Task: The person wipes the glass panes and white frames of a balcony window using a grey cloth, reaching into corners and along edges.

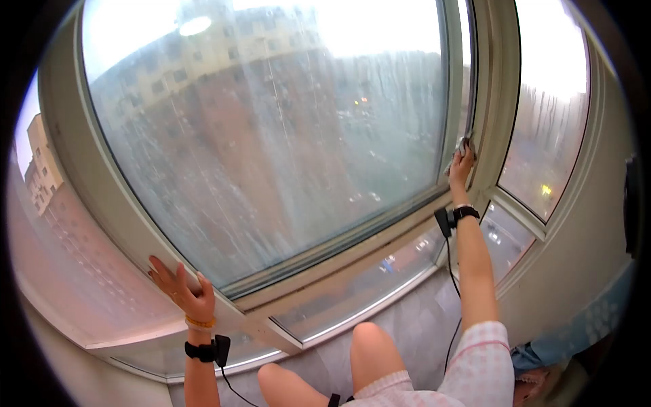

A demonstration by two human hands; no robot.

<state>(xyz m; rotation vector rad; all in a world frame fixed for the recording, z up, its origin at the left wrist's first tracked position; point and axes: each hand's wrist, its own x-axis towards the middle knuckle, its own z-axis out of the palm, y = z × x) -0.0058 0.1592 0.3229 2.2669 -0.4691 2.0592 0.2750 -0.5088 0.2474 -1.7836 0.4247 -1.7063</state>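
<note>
A large fogged window pane (pixel 271 136) streaked with moisture fills the view ahead of me. Low at the left, my left hand (pixel 184 288) lies against the pale window frame (pixel 115 190) with its fingers spread, holding nothing. On the far side, my right hand (pixel 462 165) is closed around a crumpled greyish-white cloth (pixel 450 163) and presses it to the right edge of the frame, by the narrow gap beside the pane. The fingers partly hide the cloth. Each wrist wears a black strap with a small device and a cable.
A narrower fogged side window (pixel 549 108) is at the right, with lower panes (pixel 366 288) below the sill. My bare knees (pixel 373 346) are near the grey floor. Blue fabric (pixel 576 339) lies at the lower right. Buildings and lights show outside.
</note>
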